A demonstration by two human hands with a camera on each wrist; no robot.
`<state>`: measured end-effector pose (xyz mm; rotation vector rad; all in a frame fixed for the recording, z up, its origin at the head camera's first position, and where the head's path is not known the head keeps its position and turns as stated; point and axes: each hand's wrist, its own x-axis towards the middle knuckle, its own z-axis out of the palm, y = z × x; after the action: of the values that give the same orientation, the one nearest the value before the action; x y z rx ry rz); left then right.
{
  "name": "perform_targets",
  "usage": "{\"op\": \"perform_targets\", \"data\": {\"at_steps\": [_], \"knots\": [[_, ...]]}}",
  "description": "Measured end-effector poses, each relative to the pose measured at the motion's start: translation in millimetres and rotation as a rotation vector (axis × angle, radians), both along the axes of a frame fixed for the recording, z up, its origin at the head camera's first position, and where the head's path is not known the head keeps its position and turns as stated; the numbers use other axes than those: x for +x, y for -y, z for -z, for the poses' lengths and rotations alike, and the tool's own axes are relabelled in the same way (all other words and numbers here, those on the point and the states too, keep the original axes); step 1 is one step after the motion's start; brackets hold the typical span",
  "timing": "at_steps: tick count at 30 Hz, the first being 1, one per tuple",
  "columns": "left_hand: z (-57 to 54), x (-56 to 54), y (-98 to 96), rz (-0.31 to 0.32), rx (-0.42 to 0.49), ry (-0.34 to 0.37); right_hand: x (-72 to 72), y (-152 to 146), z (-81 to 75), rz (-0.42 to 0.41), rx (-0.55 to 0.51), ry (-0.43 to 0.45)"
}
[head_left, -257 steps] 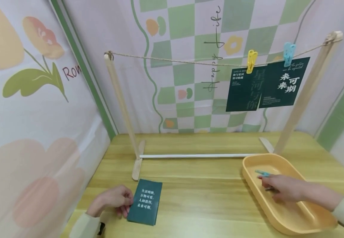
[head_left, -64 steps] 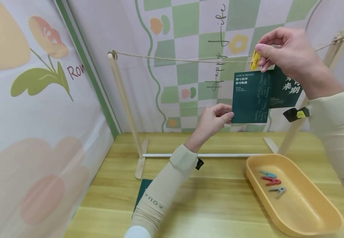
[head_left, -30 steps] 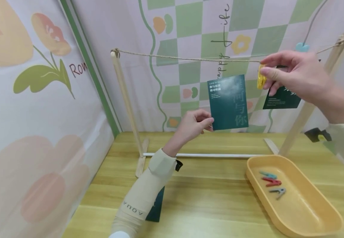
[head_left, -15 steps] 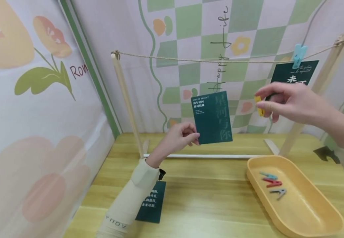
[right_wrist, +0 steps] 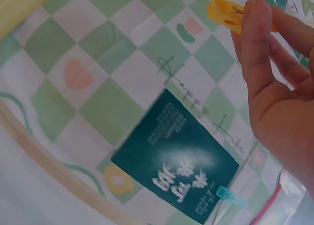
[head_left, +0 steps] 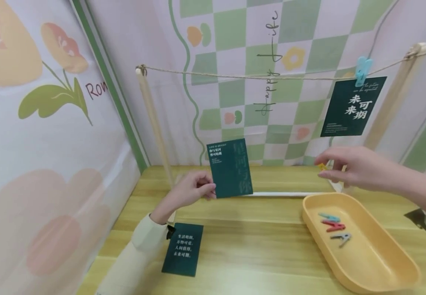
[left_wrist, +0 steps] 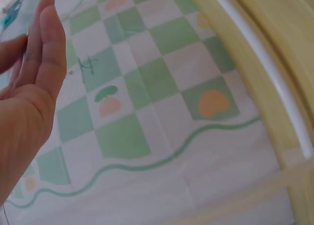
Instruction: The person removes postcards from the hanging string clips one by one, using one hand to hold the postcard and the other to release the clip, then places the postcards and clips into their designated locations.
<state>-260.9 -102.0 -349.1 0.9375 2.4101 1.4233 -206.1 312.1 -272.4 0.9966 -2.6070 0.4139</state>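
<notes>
My left hand pinches a dark green card by its lower left edge, holding it above the table in front of the rack. In the left wrist view the fingers show, while the card is hidden behind them. A yellow clothespin is pinched between the thumb and fingers of my right hand, which hovers over the far end of the orange tray. On the twine a blue clothespin holds up another dark green card.
Inside the tray lie a blue clothespin, a red clothespin and a grey clothespin. A dark green card lies on the table by my left sleeve. Wooden posts carry the twine, with a white rod low between them.
The yellow clothespin came off the twine, and the card it held was taken down. My left hand has brought that card left and down; my right hand has lowered with the clothespin.
</notes>
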Motion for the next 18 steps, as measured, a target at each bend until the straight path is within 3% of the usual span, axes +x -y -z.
{"op": "perform_targets", "data": {"at_steps": [2,6,9,13,18], "knots": [[2.2,1.7,8.0,0.033,-0.035,-0.002,0.8,-0.6,12.4,0.024,0.017,0.081],[8.0,6.8,24.7,0.074,-0.103,0.039,0.1,-1.6,42.7,-0.012,0.064,0.166],[12.2,9.3,35.9,0.1,-0.146,0.108,-0.2,-5.8,62.9,-0.037,0.096,0.178],[17.1,10.0,48.9,0.153,-0.171,0.193,0.3,-13.8,80.4,0.005,0.12,0.229],[26.2,9.5,65.7,0.188,-0.175,0.235,2.1,-20.4,100.2,0.012,0.088,0.224]]}}
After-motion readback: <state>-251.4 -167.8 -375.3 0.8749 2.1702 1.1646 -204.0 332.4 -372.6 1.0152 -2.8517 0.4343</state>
